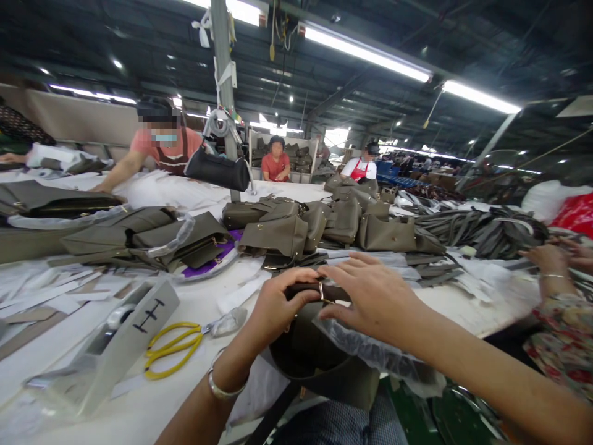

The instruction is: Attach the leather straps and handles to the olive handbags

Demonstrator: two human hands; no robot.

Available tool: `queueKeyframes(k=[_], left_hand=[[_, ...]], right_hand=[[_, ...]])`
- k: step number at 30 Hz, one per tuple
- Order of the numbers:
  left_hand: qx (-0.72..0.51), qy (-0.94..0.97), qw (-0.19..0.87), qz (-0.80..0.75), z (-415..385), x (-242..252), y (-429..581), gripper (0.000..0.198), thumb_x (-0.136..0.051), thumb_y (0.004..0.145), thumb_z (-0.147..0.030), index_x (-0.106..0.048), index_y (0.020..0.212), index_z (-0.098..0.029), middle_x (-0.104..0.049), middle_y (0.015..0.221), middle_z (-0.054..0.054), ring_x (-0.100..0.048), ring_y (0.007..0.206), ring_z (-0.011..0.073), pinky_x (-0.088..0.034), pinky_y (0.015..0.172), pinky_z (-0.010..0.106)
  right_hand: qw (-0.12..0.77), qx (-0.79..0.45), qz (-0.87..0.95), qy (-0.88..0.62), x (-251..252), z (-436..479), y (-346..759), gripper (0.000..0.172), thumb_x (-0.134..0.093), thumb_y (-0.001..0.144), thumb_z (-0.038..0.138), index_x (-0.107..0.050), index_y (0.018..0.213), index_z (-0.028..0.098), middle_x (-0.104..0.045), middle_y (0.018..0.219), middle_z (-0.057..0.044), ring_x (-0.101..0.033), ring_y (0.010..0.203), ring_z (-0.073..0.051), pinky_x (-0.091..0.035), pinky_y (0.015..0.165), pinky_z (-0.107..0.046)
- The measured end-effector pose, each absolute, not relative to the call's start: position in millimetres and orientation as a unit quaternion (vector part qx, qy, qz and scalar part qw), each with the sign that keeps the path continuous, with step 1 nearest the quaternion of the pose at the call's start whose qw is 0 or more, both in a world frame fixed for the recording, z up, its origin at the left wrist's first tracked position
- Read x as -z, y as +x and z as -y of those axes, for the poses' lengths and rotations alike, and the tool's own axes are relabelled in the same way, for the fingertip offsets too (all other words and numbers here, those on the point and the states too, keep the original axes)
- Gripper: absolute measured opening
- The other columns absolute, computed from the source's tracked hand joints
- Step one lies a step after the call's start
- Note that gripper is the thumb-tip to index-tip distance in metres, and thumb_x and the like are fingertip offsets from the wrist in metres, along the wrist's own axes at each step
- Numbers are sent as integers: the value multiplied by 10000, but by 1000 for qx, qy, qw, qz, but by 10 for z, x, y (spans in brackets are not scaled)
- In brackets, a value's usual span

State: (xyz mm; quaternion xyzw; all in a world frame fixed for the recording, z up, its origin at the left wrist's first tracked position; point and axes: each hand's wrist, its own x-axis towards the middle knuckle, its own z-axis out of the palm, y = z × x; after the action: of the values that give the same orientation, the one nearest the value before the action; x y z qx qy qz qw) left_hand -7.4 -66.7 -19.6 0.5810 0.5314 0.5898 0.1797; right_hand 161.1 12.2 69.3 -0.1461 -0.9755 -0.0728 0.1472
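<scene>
An olive-grey handbag (319, 346) rests at the table's front edge, close to my lap, its mouth facing me. Across its top runs a dark strap (303, 288) with a gold-coloured metal buckle (322, 292). My left hand (282, 303) is closed round the strap, left of the buckle, thumb on top. From the right, my right hand (365, 290) pinches the strap beside the buckle; its fingertips partly hide that part. Clear plastic wrap (380, 352) hangs from the bag below my right hand.
Yellow-handled scissors (173, 349) and a white tape dispenser (115, 346) lie to my left. Several similar bags (278, 238) are piled ahead, with a heap of straps (486, 232) at right. A co-worker's hands (551, 259) work at far right; another person (162, 142) leans over the table at left.
</scene>
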Motion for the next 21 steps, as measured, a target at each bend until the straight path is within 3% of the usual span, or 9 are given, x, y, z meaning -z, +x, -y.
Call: queueKeyframes(k=[3,6,10,15,18,21], left_hand=[[-603,562,160,-543,669,193,-103,203,-740,778,-196,-698,976,-195,-727,1030,31,-673,952,179,-501,877,272],[-590,551,125,-577,731,155,-204,133,-740,772,-215,-698,896,-193,-722,1039,33,-660,988,189,-475,907,290],[-578,504,110,-632,906,228,-596,260,-724,787,-285,-683,1027,-194,-715,854,15,-661,841,180,-479,806,288],[-610,369,97,-694,1174,676,-1212,324,-765,735,-375,-694,980,-176,-675,786,9,-610,762,153,-453,704,240],[-691,276,149,-652,1255,854,-1322,382,-811,684,-400,-689,964,-172,-652,803,-3,-580,751,119,-454,680,201],[-772,218,219,-556,1204,754,-1155,405,-839,655,-400,-673,951,-178,-627,804,-22,-578,716,91,-461,627,165]], right_hand=[[79,110,980,-143,-733,-50,1517,294,-720,823,408,-695,1004,177,-752,925,-83,-686,925,-276,-351,1061,-506],[73,102,981,-148,-743,-78,1475,211,-664,868,388,-695,943,193,-755,916,-68,-692,906,-261,-351,1062,-500],[86,82,980,-160,-740,-187,1551,208,-674,853,408,-694,942,221,-757,920,-46,-694,891,-256,-382,1027,-481],[79,62,975,-197,-725,-257,1673,212,-669,840,451,-713,910,256,-756,885,-40,-683,879,-275,-476,836,-410],[70,26,972,-225,-699,-274,1674,220,-658,833,472,-713,853,261,-739,826,-35,-673,828,-282,-488,708,-374],[96,-46,975,-197,-697,-275,1602,289,-651,847,412,-691,1077,243,-736,1034,-66,-667,962,-292,-493,830,-412]])
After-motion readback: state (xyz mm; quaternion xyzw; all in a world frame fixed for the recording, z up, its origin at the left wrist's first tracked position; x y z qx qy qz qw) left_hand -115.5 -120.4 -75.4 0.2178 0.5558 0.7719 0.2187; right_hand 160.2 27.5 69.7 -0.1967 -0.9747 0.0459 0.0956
